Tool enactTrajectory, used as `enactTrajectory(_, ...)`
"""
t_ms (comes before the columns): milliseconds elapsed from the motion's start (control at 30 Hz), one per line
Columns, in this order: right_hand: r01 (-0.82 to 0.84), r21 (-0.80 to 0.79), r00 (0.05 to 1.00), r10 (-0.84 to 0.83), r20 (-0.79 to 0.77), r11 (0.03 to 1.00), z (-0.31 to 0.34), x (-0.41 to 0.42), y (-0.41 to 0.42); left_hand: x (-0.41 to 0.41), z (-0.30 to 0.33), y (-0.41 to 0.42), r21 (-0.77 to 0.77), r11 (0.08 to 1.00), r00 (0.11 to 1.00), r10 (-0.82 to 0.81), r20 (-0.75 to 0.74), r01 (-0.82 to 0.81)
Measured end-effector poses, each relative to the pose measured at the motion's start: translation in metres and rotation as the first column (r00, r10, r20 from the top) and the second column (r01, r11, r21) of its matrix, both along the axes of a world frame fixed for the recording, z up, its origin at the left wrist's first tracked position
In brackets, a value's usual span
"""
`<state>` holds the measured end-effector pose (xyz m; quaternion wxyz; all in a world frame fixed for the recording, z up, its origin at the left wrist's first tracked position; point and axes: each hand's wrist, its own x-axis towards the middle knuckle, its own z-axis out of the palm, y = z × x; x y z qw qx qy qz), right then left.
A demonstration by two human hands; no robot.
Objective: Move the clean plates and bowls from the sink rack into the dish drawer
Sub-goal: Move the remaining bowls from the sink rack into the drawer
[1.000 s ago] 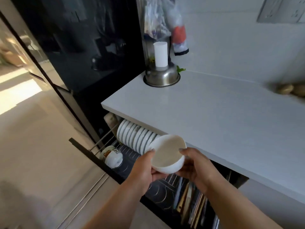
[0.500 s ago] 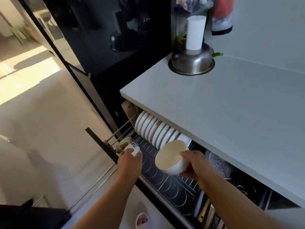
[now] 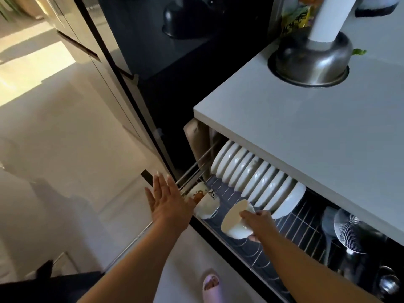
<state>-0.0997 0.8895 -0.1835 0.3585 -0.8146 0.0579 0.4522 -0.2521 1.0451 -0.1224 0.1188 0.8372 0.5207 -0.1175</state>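
the left hand (image 3: 168, 202) has let go and now hovers with straight, spread fingers. the right hand (image 3: 258, 221) alone grips the plain white ceramic bowl (image 3: 236, 221), tilted low over the black wire dish drawer (image 3: 290, 228), beside the upright white plates (image 3: 251, 178); it looks nearly placed.

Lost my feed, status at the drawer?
Left hand open, empty. Right hand grips white bowl, tilted over drawer rack. Patterned bowl and plate row close beside.

The white roll (image 3: 328, 16) at one o'clock is cut off by the top edge. The back of the dish drawer (image 3: 290, 217) is hidden under the countertop (image 3: 306, 145). The fingertips of the right hand (image 3: 259, 221) are covered by the white bowl (image 3: 237, 221). The dark items (image 3: 354, 248) at four o'clock cannot be identified.
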Motion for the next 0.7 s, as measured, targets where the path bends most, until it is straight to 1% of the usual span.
enactTrajectory(167, -0.058, -0.137, 0.996, 0.066, 0.059, 0.989, -0.035, -0.008, 0.033, 0.005, -0.020, 0.029, -0.027, 0.996, 0.996, -0.086, -0.012, 0.086)
enactTrajectory(333, -0.088, -0.275, 0.992, 0.108, 0.061, 0.957, -0.052, -0.008, 0.053, 0.003, -0.032, 0.035, 0.030, 0.989, 0.989, -0.144, 0.020, 0.143)
enactTrajectory(567, -0.183, -0.330, 0.971, 0.223, 0.087, 0.926, -0.067, -0.014, 0.082, 0.004, -0.033, 0.038, 0.039, 0.986, 0.986, -0.163, 0.029, 0.161)
enactTrajectory(700, -0.168, -0.313, 0.980, 0.192, 0.049, 0.935, -0.073, -0.020, 0.092, 0.005, -0.033, 0.039, 0.050, 0.986, 0.986, -0.161, 0.053, 0.158)
